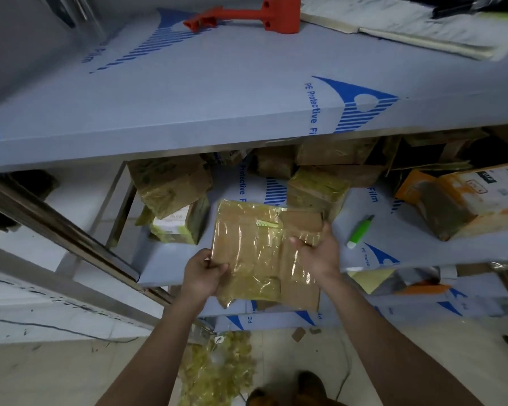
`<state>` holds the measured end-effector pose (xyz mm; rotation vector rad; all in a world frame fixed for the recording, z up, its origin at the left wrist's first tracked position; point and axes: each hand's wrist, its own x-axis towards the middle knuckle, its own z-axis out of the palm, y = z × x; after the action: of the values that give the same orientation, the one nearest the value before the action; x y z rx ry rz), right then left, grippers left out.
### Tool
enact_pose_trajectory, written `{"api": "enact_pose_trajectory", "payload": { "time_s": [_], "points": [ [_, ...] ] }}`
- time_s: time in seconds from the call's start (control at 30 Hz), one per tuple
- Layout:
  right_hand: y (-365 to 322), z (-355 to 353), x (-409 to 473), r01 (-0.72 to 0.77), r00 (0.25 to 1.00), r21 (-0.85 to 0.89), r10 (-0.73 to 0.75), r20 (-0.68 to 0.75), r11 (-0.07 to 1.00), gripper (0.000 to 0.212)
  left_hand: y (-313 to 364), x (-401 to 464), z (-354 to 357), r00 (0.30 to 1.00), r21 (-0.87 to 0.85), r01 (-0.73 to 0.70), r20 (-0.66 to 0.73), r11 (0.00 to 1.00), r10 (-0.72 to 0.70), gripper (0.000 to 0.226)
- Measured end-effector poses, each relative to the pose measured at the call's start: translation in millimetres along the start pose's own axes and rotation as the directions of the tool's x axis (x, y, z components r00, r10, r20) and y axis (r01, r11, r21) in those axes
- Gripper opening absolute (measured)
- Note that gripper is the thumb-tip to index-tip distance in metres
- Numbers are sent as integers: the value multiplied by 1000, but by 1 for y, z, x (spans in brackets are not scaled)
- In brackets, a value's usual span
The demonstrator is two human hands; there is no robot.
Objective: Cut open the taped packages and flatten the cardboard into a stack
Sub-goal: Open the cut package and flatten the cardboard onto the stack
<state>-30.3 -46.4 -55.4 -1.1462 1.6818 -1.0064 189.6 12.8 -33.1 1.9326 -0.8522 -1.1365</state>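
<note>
Only one view is given, taken from a wide-angle camera worn on the person's head. The scene is looked at forward and steeply downward, so that the top shelf (188, 92) of a film-covered rack is seen from above in the upper half of the frame, and the lower shelf (417, 230) is seen beneath its front edge. Both forearms are seen entering from the bottom edge, and the left hand (203, 272) and right hand (320, 253) are caught near the centre, close to the lens. The floor (56, 373) directly below is taken in along the bottom. Straight edges are bent outward by the wide lens.
</note>
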Motion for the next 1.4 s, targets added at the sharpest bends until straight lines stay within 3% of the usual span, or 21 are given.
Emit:
{"api": "enact_pose_trajectory", "payload": {
  "time_s": [0.17,0.23,0.3,0.33,0.37,0.43,0.47,0.5,0.53,0.6,0.7,0.87,0.97,1.07,1.2,1.4],
  "points": [
    [6,-22,-6,-76,990,75,67,121,994,84,11,12,7,996,31,81,-35,996,-80,12],
    [9,-26,-9,-43,986,43,35,165,998,82,18,13,12,989,20,119,-86,993,-117,8],
    [10,-22,-9,30,994,-73,-22,106,997,64,19,15,15,984,51,121,-135,991,-113,23],
    [8,-20,-9,56,997,-114,-49,63,992,53,17,16,17,988,189,65,-151,980,-37,37],
    [8,-16,-7,65,997,-148,-61,36,987,45,16,14,18,988,409,-14,-135,912,76,50],
    [9,-9,-1,89,996,-207,-84,35,974,36,12,11,23,937,775,-209,-16,596,350,60],
    [8,-6,3,117,992,-242,-103,70,963,32,13,11,28,901,821,-316,103,475,421,56],
    [5,-5,6,149,987,-323,-121,103,935,29,15,9,35,873,794,-424,231,435,430,50],
    [1,-6,10,182,983,-397,-149,111,900,28,15,8,43,862,738,-492,336,462,380,48],
    [-6,-14,22,234,962,-510,-273,-2,828,37,14,9,57,865,666,-487,458,565,206,52],
    [-17,-36,47,210,919,-544,-354,-175,813,69,3,16,70,875,700,-447,470,558,112,60],
    [-14,-51,96,157,978,-563,-208,-27,811,96,-5,23,76,886,741,-439,453,509,105,68],
    [-8,-44,109,207,974,-529,-222,36,823,93,-4,24,76,885,752,-445,453,487,108,69],
    [-7,-49,115,218,967,-491,-255,-10,843,83,-4,24,75,884,746,-445,453,496,112,69],
    [-22,-70,107,264,952,-515,-307,1,816,91,-4,29,72,877,735,-458,466,500,119,70],
    [-27,-83,33,435,801,-443,-562,-207,784,77,-4,34,70,865,727,-482,483,489,135,73]
  ]
}}
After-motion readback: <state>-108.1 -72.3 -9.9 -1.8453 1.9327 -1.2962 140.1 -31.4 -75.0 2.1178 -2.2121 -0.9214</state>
